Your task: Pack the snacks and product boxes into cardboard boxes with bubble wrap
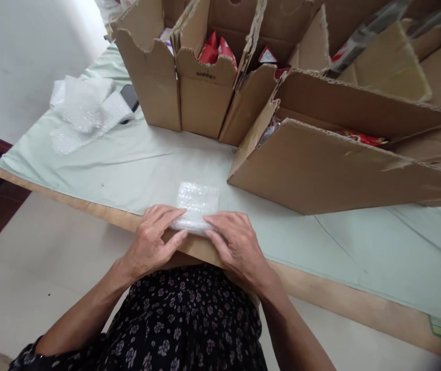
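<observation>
The bubble wrap (197, 198) lies flat at the near edge of the table, between the two hands and a little in front of them. The left hand (157, 234) is partly closed: its thumb and fingers pinch the near left corner. The right hand (232, 238) does the same at the near right corner, with fingers curved on top and thumb below. Neither hand appears to hold any other thing.

I judge this piece to be very light, soft and springy, and a little slippery because it is smooth plastic. It probably bends easily, and its bubbles can burst under a hard press. The folded near edge looks thicker, so both ends of it seem a good place to take hold.

The wrap is clear and shiny, almost square, with small bumps. Under it is a pale green cloth (189, 159), thin and slightly wrinkled. Beyond the left hand, farther to the left, lies a loose pile of similar wrap (83, 105). Well ahead of the right hand stand brown cardboard boxes (207, 100), stiff, with rough cut edges; red packets (209, 50) show inside.
</observation>
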Motion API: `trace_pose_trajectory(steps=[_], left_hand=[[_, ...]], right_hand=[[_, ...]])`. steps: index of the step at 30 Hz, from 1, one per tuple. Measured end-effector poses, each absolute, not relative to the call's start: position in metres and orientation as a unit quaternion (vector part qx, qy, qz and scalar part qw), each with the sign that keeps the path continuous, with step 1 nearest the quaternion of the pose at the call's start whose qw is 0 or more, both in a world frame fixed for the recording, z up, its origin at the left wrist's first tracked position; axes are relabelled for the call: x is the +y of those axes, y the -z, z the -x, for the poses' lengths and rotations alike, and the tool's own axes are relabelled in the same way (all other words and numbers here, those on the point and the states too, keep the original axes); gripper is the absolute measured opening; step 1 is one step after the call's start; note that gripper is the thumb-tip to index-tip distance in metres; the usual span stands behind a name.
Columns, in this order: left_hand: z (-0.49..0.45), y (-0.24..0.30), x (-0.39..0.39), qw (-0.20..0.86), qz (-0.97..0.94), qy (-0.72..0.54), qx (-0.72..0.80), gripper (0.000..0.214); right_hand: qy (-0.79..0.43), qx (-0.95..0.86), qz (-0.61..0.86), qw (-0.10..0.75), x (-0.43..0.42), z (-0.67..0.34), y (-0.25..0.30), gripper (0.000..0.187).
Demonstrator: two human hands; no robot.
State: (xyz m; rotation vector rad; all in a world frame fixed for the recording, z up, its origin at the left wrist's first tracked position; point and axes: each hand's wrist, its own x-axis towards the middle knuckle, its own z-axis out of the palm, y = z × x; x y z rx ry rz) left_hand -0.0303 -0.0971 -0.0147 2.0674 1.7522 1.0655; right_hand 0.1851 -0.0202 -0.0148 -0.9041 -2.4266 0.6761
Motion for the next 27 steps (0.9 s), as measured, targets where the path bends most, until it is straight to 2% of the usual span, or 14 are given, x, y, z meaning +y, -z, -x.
trace_pose_trajectory(steps=[3, 7, 11, 13, 16, 20, 24, 27], left_hand=[[0.032, 0.017, -0.095, 0.124, -0.698, -0.354, 0.61, 0.028], [0.032, 0.027, -0.076, 0.069, -0.678, -0.321, 0.658, 0.027], [0.026, 0.026, -0.076, 0.083, -0.605, -0.392, 0.688, 0.034], [0.021, 0.022, -0.087, 0.15, -0.53, -0.457, 0.699, 0.042], [0.016, 0.02, -0.104, 0.326, -0.414, -0.524, 0.67, 0.056], [0.008, 0.022, -0.106, 0.508, -0.351, -0.542, 0.57, 0.079], [-0.007, 0.02, -0.098, 0.552, -0.36, -0.529, 0.535, 0.077], [-0.02, 0.018, -0.096, 0.55, -0.381, -0.54, 0.51, 0.07]], right_hand=[[-0.26, -0.865, 0.361, 0.232, -0.027, -0.189, 0.011, 0.027], [-0.161, -0.883, 0.366, 0.246, -0.032, -0.186, 0.013, 0.032], [-0.159, -0.898, 0.352, 0.211, -0.025, -0.179, 0.022, 0.029], [-0.195, -0.869, 0.382, 0.246, -0.02, -0.178, 0.026, 0.026], [-0.273, -0.81, 0.423, 0.302, -0.019, -0.179, 0.024, 0.024], [-0.387, -0.768, 0.41, 0.304, -0.033, -0.185, 0.012, 0.02], [-0.407, -0.748, 0.418, 0.317, -0.047, -0.201, 0.007, 0.022], [-0.434, -0.706, 0.44, 0.346, -0.051, -0.218, 0.008, 0.051]])
